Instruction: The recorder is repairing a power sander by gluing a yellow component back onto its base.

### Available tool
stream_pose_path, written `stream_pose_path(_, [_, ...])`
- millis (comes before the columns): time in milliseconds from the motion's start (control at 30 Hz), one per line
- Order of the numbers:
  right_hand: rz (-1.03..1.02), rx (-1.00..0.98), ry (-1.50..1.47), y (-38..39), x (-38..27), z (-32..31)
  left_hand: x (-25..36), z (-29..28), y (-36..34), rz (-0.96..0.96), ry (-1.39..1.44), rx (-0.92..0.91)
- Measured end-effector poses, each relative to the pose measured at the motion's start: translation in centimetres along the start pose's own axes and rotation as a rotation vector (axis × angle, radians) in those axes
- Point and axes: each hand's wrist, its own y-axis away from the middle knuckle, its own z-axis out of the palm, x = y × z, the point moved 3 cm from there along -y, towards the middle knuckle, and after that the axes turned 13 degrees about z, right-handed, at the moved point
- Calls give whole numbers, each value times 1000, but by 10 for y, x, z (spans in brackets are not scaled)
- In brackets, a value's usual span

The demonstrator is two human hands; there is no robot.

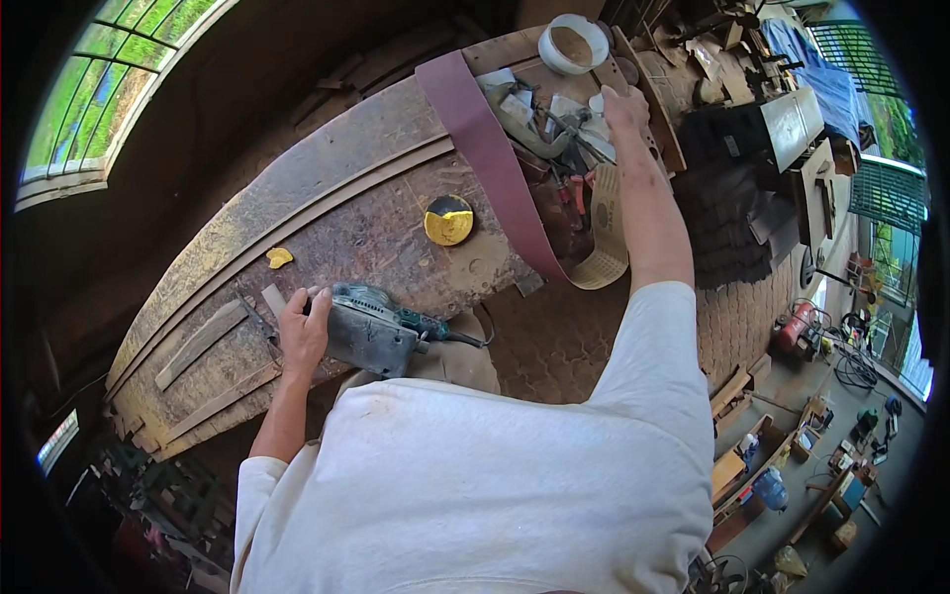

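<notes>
My left hand [303,332] grips the near-left end of a green and grey belt sander [371,332], tipped on its side at the bench's front edge, close to my body. A cord runs off its right end. My right arm stretches to the far right, where my right hand [625,111] is over a cluttered tool tray [648,74]; its fingertips are too small to make out. Beneath that arm lie red-handled pliers [566,193] and other metal tools. A wide maroon sanding belt [480,129] drapes across the bench, its tan printed back [606,233] curling up near my forearm.
On the worn bench [356,213] sit a round black container with yellow paste [448,220], a yellow lump [280,257] and wooden strips [203,342]. A white tub [574,45] of brown material stands at the far end. Dark stacked sheets [727,208] lie right; a red compressor [795,327] stands beyond.
</notes>
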Motion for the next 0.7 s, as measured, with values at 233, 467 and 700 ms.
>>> stream_pose_path(233, [-239, 6, 193, -36, 15, 23, 5, -4, -8, -132, -103, -93])
stream_pose_path(467, [-983, -369, -339, 213, -52, -17, -12, -10, -15, -11, -40, -99])
stream_pose_path(700, [-366, -1172, -713, 431, -38, 61, 3, -14, -15, 41, -82, -158])
